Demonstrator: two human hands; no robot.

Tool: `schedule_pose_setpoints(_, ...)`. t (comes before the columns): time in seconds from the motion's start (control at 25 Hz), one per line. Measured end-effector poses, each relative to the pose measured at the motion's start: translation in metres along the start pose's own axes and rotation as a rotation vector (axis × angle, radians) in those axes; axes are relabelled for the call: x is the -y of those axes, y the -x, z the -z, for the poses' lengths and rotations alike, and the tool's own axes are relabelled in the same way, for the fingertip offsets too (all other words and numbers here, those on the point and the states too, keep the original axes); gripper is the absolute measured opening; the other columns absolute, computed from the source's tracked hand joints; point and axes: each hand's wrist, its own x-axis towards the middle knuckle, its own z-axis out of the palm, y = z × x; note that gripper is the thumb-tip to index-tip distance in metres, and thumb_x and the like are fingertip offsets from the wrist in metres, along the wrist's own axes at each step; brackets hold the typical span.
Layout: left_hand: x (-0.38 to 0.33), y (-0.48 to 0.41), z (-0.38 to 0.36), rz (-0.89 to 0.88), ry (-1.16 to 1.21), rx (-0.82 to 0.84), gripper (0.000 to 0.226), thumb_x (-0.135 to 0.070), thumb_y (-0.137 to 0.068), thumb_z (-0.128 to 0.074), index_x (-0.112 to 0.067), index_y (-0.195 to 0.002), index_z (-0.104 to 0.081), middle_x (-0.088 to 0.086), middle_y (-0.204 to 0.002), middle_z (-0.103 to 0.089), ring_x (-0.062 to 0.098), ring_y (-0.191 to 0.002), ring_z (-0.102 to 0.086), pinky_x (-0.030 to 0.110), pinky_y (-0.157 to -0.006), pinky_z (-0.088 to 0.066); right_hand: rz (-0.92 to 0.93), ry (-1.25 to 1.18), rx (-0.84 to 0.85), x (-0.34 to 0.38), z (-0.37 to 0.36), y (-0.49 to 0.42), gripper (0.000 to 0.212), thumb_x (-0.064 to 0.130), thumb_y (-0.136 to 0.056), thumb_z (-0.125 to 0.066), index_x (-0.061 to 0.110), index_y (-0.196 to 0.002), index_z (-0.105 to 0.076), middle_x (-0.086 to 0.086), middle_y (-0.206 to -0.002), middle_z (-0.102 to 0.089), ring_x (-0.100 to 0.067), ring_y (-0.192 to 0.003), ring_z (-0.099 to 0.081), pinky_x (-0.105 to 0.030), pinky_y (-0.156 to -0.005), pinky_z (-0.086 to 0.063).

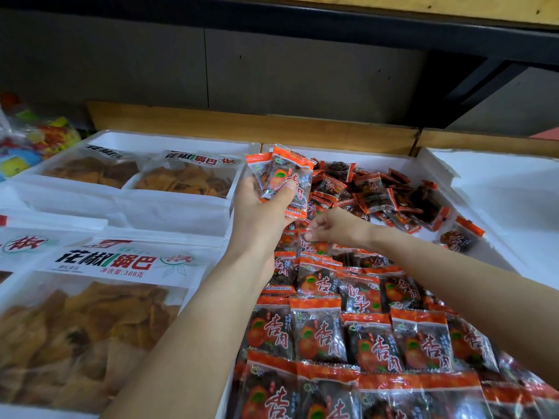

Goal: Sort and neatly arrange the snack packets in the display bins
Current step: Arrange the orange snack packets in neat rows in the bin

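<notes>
Left hand (263, 207) clasping a few orange packets (290, 176), thumb across them; right hand (332, 225) pinching a binned packet (311, 246)

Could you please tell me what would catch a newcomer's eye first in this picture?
Most striking is the left hand holding up a few red-orange packets above the middle bin, while the right hand pinches a single packet below it. That bin's near half lies in neat rows; its far half is a loose heap. Big crisp bags lie to the left.
</notes>
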Motion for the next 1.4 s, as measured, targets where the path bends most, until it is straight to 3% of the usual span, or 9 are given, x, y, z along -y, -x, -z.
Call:
schedule_pose_setpoints(0.2,0.001,0.002,-0.001,0.017,-0.019,0.017,0.023,-0.015,-0.093,-0.059,-0.015,-0.115,-0.054,0.004,-0.114,-0.065,0.015,-0.101,-0.064,0.027,-0.077,-0.052,-0.011,0.032,-0.083,0.003,-0.01,0.001,0.015,0.025,-0.084,-0.068,0.015,-0.077,-0.06,0.002,-0.063,-0.06,-0.011,-0.05,-0.058,-0.021,-0.048,-0.046)
schedule_pose_setpoints(0.4,0.001,0.004,-0.002,0.02,-0.044,0.047,0.027,-0.015,-0.093,-0.06,-0.016,-0.119,-0.053,0.002,-0.112,-0.065,0.01,-0.094,-0.066,0.024,-0.075,-0.056,0.135,0.45,-0.221,0.004,-0.007,0.014,0.022,0.039,-0.087,-0.063,0.019,-0.096,-0.066,0.005,-0.095,-0.064,-0.009,-0.085,-0.057,-0.029,-0.077,-0.048)
schedule_pose_setpoints(0.52,0.001,0.006,-0.001,0.021,-0.073,0.074,0.031,-0.016,-0.09,-0.064,-0.015,-0.12,-0.055,0.002,-0.11,-0.067,0.012,-0.093,-0.067,0.026,-0.074,-0.058,0.131,-0.031,-0.39,0.027,0.006,0.032,0.028,0.029,-0.099,-0.042,0.012,-0.091,-0.064,-0.004,-0.09,-0.067,-0.015,-0.083,-0.062,-0.029,-0.074,-0.053)
schedule_pose_setpoints(0.64,0.003,0.008,0.001,0.035,-0.095,0.096,0.03,-0.013,-0.086,-0.069,-0.014,-0.115,-0.059,0.002,-0.104,-0.07,0.013,-0.089,-0.069,0.024,-0.067,-0.059,0.11,-0.584,-0.293,0.056,0.017,0.06,0.039,0.04,-0.098,-0.038,0.009,-0.088,-0.058,0.003,-0.065,-0.062,-0.012,-0.068,-0.062,-0.03,-0.073,-0.057)
schedule_pose_setpoints(0.8,0.006,0.009,-0.001,0.072,-0.149,0.116,0.021,-0.015,-0.088,-0.067,-0.018,-0.108,-0.06,0.002,-0.103,-0.07,0.014,-0.09,-0.069,0.024,-0.067,-0.058,0.174,-0.473,-0.215,0.056,0.017,0.075,0.017,0.021,-0.09,-0.059,0.007,-0.098,-0.063,0.002,-0.071,-0.067,-0.008,-0.066,-0.064,-0.021,-0.061,-0.055)
schedule_pose_setpoints(1.0,0.007,0.001,0.001,0.086,-0.144,0.034,0.047,-0.02,-0.098,-0.052,-0.017,-0.143,-0.039,0.006,-0.139,-0.05,0.022,-0.106,-0.064,0.046,-0.097,-0.05,0.047,-0.223,-0.458,0.021,0.051,0.058,0.006,0.018,-0.09,-0.06,0.013,-0.087,-0.061,-0.003,-0.075,-0.066,-0.015,-0.066,-0.062,-0.021,-0.059,-0.051)
schedule_pose_setpoints(1.12,0.007,0.0,0.002,0.082,-0.148,0.036,0.049,-0.019,-0.098,-0.053,-0.018,-0.144,-0.038,0.004,-0.14,-0.05,0.015,-0.101,-0.063,0.045,-0.099,-0.049,-0.068,0.16,-0.264,-0.005,0.049,0.049,0.007,0.019,-0.091,-0.059,0.013,-0.088,-0.058,-0.008,-0.077,-0.065,-0.014,-0.063,-0.06,-0.021,-0.057,-0.046)
schedule_pose_setpoints(1.24,0.008,0.002,0.001,0.088,-0.165,0.062,0.049,-0.019,-0.097,-0.053,-0.02,-0.144,-0.039,0.003,-0.139,-0.05,0.013,-0.102,-0.064,0.042,-0.096,-0.052,-0.179,0.054,-0.019,-0.012,0.036,0.048,0.008,0.021,-0.093,-0.056,0.02,-0.098,-0.05,-0.008,-0.076,-0.064,-0.012,-0.063,-0.062,-0.022,-0.061,-0.052)
schedule_pose_setpoints(1.4,0.008,0.002,0.002,0.085,-0.174,0.075,0.037,-0.017,-0.097,-0.053,-0.019,-0.134,-0.05,0.001,-0.127,-0.058,0.019,-0.112,-0.06,0.037,-0.088,-0.056,-0.199,0.087,-0.122,-0.016,0.046,0.043,0.029,0.02,-0.093,-0.056,0.004,-0.118,-0.052,-0.008,-0.077,-0.065,-0.015,-0.067,-0.06,-0.021,-0.061,-0.046)
